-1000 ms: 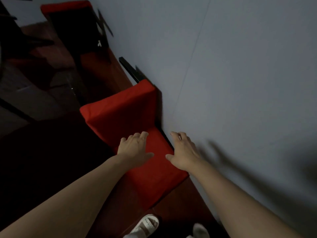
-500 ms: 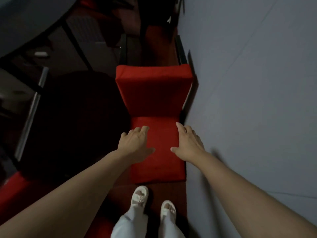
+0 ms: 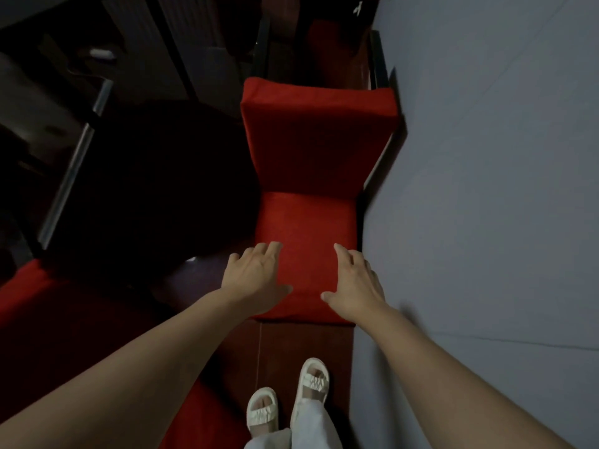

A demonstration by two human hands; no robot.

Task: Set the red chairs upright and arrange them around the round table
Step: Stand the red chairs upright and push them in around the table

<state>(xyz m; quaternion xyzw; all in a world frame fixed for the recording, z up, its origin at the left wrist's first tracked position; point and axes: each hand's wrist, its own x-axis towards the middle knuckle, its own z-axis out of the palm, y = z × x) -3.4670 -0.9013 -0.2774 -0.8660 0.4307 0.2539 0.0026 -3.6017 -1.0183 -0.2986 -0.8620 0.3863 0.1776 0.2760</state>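
Note:
A red upholstered chair (image 3: pixel 308 222) lies tipped on its back on the floor, tight along the grey wall. Its backrest points toward me and its black legs (image 3: pixel 377 59) point away. My left hand (image 3: pixel 256 280) is at the backrest's left edge near its top end, fingers straight and spread. At the right edge, close to the wall, my right hand (image 3: pixel 353 283) is spread the same way. Neither hand is curled round anything. The dark round table (image 3: pixel 146 189) stands just left of the chair.
The grey wall (image 3: pixel 486 189) runs along the whole right side. Another red chair (image 3: pixel 48 303) shows at the lower left. More dark furniture and metal legs (image 3: pixel 74 163) stand beyond the table. My feet in white sandals (image 3: pixel 262 413) stand on the dark red floor.
My view has swung so the chair now lies straight ahead instead of slanting. Both hands have stayed over the backrest's near end, drawn slightly wider toward its two edges.

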